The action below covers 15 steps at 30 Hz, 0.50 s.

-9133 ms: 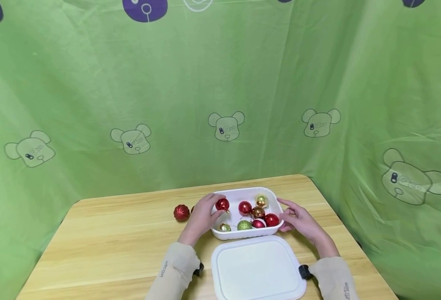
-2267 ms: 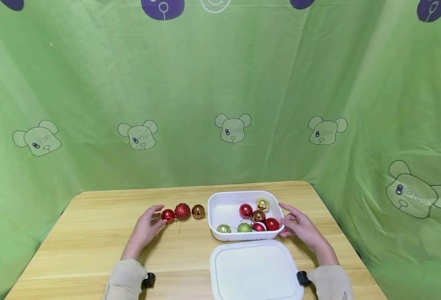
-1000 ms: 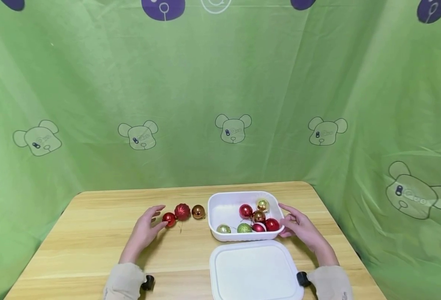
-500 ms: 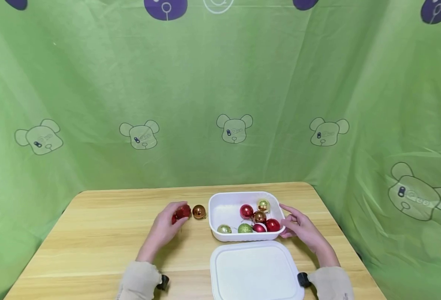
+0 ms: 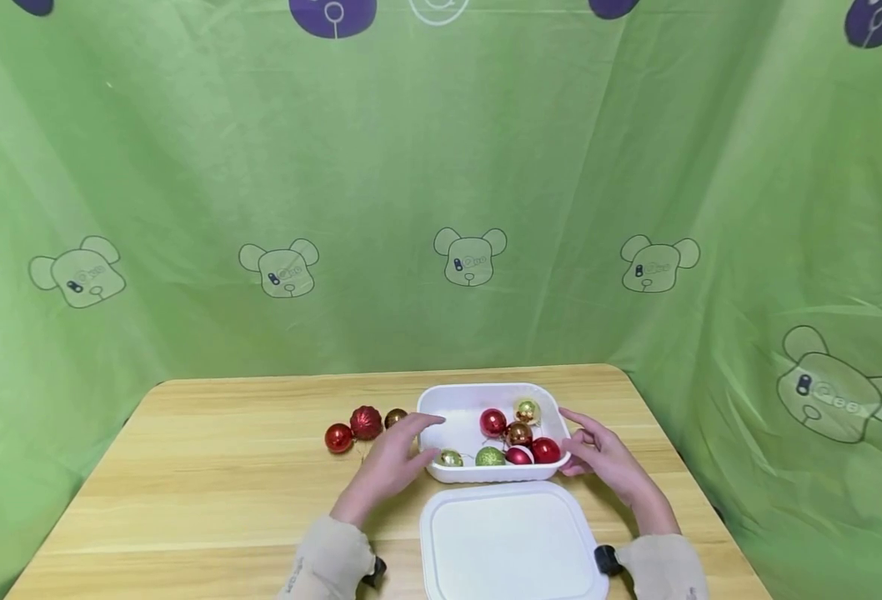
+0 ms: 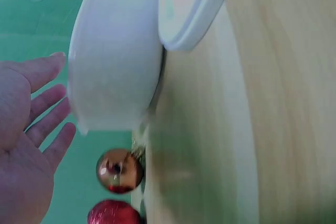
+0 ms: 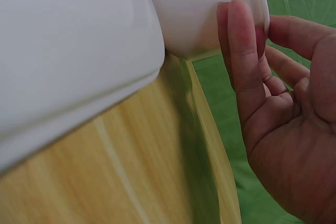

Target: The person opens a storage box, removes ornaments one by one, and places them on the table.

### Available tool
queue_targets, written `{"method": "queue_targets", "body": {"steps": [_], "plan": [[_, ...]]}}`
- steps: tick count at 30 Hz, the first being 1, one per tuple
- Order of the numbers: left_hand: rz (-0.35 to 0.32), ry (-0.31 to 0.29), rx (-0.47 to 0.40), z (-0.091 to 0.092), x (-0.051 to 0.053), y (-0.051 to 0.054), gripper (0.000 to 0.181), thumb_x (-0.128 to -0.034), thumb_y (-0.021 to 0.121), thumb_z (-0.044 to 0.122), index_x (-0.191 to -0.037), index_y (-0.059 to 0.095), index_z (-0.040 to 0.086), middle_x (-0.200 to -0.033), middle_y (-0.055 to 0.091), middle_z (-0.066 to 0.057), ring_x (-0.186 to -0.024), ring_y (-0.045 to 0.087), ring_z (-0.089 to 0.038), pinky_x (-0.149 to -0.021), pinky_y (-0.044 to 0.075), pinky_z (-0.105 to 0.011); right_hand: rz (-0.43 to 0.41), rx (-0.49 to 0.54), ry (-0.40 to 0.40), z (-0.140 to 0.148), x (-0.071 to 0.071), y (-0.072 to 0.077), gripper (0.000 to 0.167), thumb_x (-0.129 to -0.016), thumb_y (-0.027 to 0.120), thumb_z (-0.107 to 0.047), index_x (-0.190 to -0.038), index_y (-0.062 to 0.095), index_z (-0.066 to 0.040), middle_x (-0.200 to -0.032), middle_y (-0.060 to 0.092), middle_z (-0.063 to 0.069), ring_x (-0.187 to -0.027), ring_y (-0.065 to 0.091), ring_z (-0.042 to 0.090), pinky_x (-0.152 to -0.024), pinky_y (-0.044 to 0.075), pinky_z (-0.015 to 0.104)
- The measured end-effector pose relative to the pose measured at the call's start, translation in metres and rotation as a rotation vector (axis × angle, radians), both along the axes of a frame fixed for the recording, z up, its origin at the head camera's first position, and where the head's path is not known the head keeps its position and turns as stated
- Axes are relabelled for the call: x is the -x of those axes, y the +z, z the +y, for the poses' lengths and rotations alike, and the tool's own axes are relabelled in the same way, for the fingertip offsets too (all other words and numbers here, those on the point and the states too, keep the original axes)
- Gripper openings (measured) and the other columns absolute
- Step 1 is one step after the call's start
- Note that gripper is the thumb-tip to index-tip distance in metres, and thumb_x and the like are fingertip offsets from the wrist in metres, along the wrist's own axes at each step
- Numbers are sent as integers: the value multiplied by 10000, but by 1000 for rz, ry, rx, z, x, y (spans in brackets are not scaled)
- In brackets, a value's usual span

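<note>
My left hand [image 5: 390, 463] hovers with spread fingers at the left rim of a white plastic box [image 5: 452, 475]; nothing is in it. In the left wrist view its palm [image 6: 23, 129] shows bare beside the box wall. My right hand [image 5: 604, 457] holds the box by its right end, fingers [image 7: 242, 51] along the outside and thumb at the rim. Inside lie several Christmas baubles, among them a shiny red one [image 5: 493, 422], a green glitter one [image 5: 489, 456] and a gold one [image 5: 527, 411]. Left of the box sit a smooth red bauble [image 5: 339, 437], a ridged red bauble [image 5: 366, 422] and a bronze bauble [image 5: 395, 417].
A white lid [image 5: 512, 542] lies flat in front of the box, close to its near side. Wooden tabletop [image 5: 186, 483] stretches out to the left. A green curtain [image 5: 366, 325] with bear prints hangs behind and along the sides.
My left hand carried the smooth red bauble out of the box, set it beside the ridged one and let go. It then moved right to the box rim. My right hand stayed at the box.
</note>
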<state>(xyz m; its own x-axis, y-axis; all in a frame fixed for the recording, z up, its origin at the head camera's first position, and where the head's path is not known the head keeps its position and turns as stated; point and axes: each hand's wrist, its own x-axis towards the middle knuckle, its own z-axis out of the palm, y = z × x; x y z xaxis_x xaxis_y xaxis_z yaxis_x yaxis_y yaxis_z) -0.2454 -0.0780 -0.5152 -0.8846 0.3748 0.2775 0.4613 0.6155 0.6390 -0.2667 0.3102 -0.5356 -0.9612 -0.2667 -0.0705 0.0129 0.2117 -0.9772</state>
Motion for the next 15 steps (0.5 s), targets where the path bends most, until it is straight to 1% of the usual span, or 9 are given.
{"method": "queue_targets", "body": {"steps": [4,9,11,15], "plan": [[16,-24,34,10,2,-3,472,-991,703,242,-1446,589,186,-1429,636,8,-1313,606,-231,-1141,488,-477,-2,2,4,0,1,-1,688,-1044,579,-57,-1625,216,6,-982,605,148,-805,743,221,-779,664,368],[24,-43,98,15,5,-4,435,-1012,672,288,-1435,599,217,-1403,656,22,-1288,619,-222,-1135,490,-468,-15,-3,-14,0,2,-3,686,-1036,592,-57,-1625,242,-15,-973,609,132,-806,743,228,-784,663,376],[37,-52,135,16,7,-5,415,-1022,652,312,-1424,608,219,-1396,663,25,-1269,630,-211,-1140,483,-465,-17,-6,-20,0,3,-4,685,-1033,599,-59,-1624,255,-25,-971,611,130,-805,741,231,-783,664,378],[76,-70,228,18,10,-6,373,-1044,605,331,-1395,633,209,-1371,683,17,-1256,639,-203,-1186,433,-468,-13,-12,-11,1,3,-5,691,-1034,595,-62,-1627,243,-23,-976,610,137,-808,740,231,-787,663,382]]}}
